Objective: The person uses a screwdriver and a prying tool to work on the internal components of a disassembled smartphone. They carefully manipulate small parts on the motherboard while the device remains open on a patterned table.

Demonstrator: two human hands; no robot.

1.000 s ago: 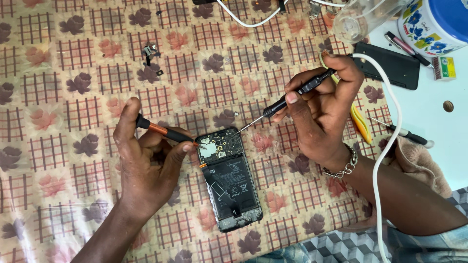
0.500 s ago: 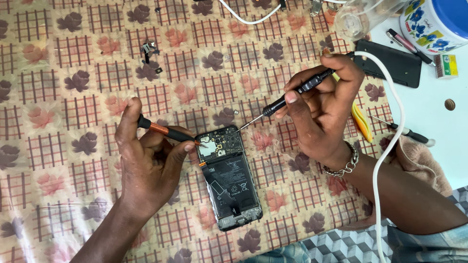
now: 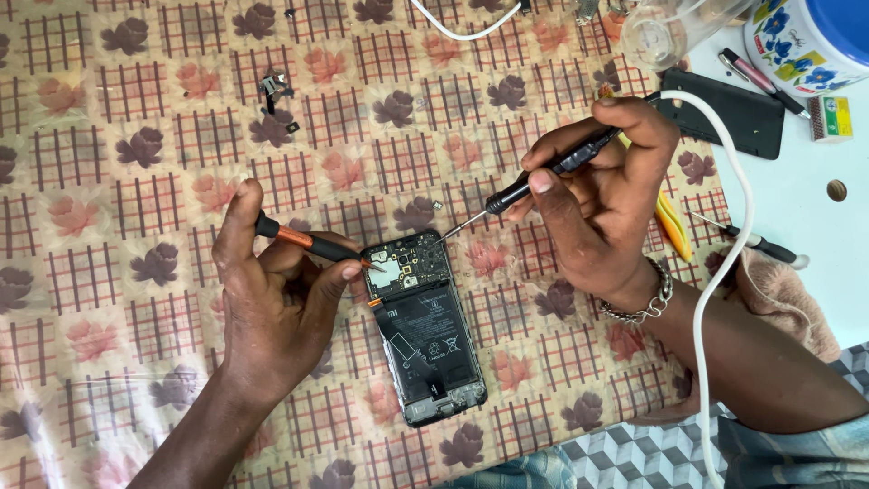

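An opened phone (image 3: 424,328) lies back-up on the patterned tablecloth (image 3: 136,181), its black battery and circuit board exposed. My left hand (image 3: 272,290) grips an orange-and-black tool (image 3: 308,242) whose tip rests on the board's upper left. My right hand (image 3: 602,199) holds a black screwdriver (image 3: 516,192), its thin tip touching the phone's top right corner.
A white cable (image 3: 724,254) loops over my right forearm. A black phone cover (image 3: 724,113), a pen (image 3: 760,81), a floral tub (image 3: 810,41) and a clear jar (image 3: 665,32) sit top right. Small metal parts (image 3: 272,91) lie top left; another screwdriver (image 3: 756,243) lies at right.
Both hands stay in nearly the same place; the screwdriver tip has settled slightly closer onto the phone's top right corner.
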